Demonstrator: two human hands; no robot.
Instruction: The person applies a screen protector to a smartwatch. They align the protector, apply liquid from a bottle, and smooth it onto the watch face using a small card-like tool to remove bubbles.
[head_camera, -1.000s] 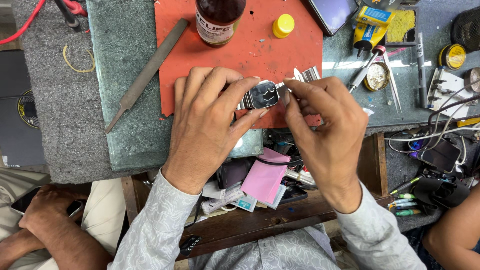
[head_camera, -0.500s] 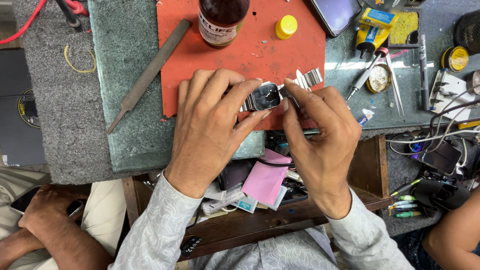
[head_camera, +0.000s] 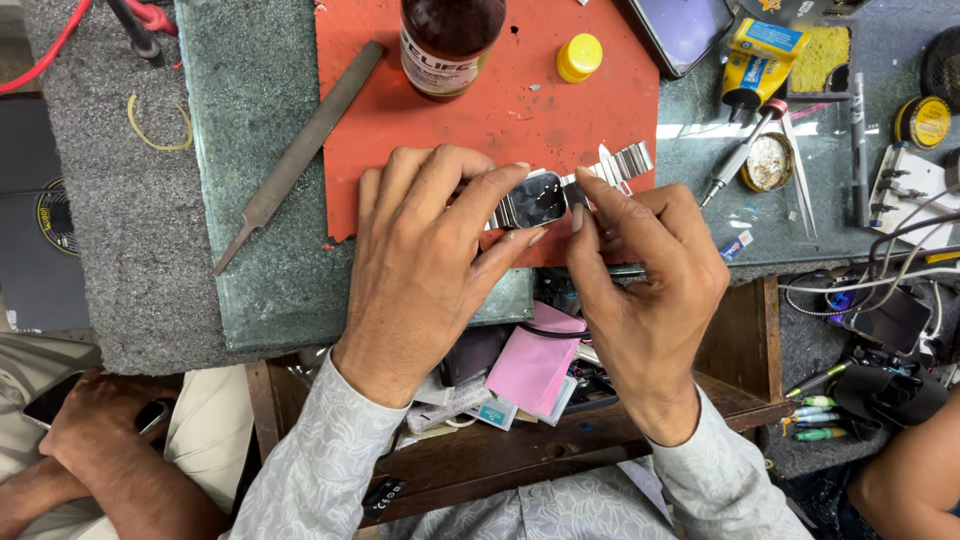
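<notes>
Steel-link wristwatch (head_camera: 545, 198) pinched between both hands above the red mat (head_camera: 480, 120), near its front edge. Left hand (head_camera: 425, 265) clamped on the case from the left side, fingers wrapped over, thumb under. Right hand (head_camera: 645, 275) closed on the right side of the case, fingertips at the strap joint; exact contact hidden. Long axis roughly left-right, tilted slightly up toward the right; free bracelet end (head_camera: 625, 160) trails up-right over the mat. Dark crystal faces up. Judged light but dense; case rigid, links floppy, polished metal likely slippery, glass scratch-prone. Best grip: case flanks, not the bracelet, not the crystal. Nearby: flat file (head_camera: 300, 155) left, brown bottle (head_camera: 450, 40) and yellow cap (head_camera: 580, 57) behind, open drawer (head_camera: 520, 400) of clutter below.
</notes>
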